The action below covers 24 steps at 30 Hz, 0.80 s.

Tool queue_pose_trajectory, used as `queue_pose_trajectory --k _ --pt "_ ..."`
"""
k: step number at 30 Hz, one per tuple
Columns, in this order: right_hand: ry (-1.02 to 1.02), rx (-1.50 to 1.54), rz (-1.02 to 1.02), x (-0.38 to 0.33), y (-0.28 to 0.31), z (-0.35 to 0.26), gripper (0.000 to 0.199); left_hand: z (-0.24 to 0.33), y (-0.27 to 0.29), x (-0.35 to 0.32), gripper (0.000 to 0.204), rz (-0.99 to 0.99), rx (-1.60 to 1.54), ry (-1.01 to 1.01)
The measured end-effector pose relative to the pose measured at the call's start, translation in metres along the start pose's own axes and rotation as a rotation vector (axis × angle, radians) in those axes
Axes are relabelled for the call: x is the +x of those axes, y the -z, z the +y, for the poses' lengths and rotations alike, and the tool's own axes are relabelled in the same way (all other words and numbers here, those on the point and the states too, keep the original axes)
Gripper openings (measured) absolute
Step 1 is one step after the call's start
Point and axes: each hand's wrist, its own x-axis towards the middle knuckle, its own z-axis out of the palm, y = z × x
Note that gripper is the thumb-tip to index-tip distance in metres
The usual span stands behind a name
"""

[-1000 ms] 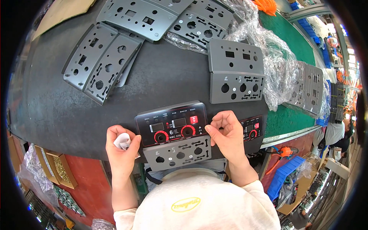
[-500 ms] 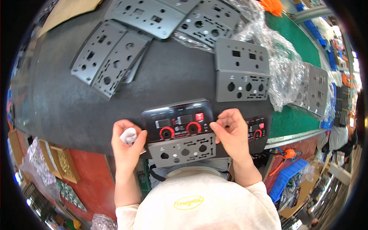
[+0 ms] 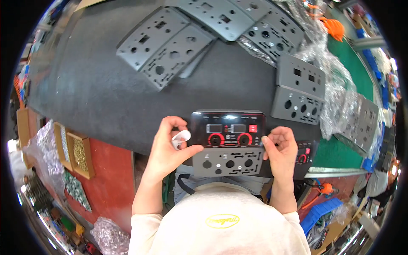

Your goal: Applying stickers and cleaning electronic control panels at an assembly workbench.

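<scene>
A grey metal panel [image 3: 227, 161] with several round holes lies at the near edge of the dark table [image 3: 97, 93]. On its upper half sits a glossy black faceplate [image 3: 228, 127] with two red-ringed knobs and a red button. My left hand [image 3: 170, 146] presses on the panel's left edge with the thumb, and a small white curled strip [image 3: 180, 137] is held in its fingers. My right hand [image 3: 280, 148] grips the right edge of the faceplate and panel. A second black faceplate [image 3: 304, 153] peeks out behind my right hand.
Several bare grey panels lie spread across the table: two overlapping at far left [image 3: 163, 51], others at the far middle [image 3: 238, 17], one at right [image 3: 299, 91]. Crumpled clear plastic wrap [image 3: 340, 97] covers more panels on the right. Boxes and bags [image 3: 72, 148] stand below the table's left side.
My left hand moved from beside the panel onto its left edge, still with the white strip. My right hand slid from the faceplate's top corner down its right edge.
</scene>
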Motion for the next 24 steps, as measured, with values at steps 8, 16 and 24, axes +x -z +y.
queue_pose_trajectory --k 8,16,24 --pt "-0.008 -0.042 0.000 0.002 -0.003 -0.001 0.022 -0.002 0.000 -0.003 0.056 0.030 0.023 0.003" --pt "0.019 -0.083 0.024 0.001 0.000 0.002 0.021 -0.001 -0.007 -0.003 0.055 0.043 0.081 -0.023" --pt "0.110 -0.080 0.051 -0.004 -0.001 0.003 0.019 0.006 -0.017 -0.007 0.050 0.161 0.312 -0.075"
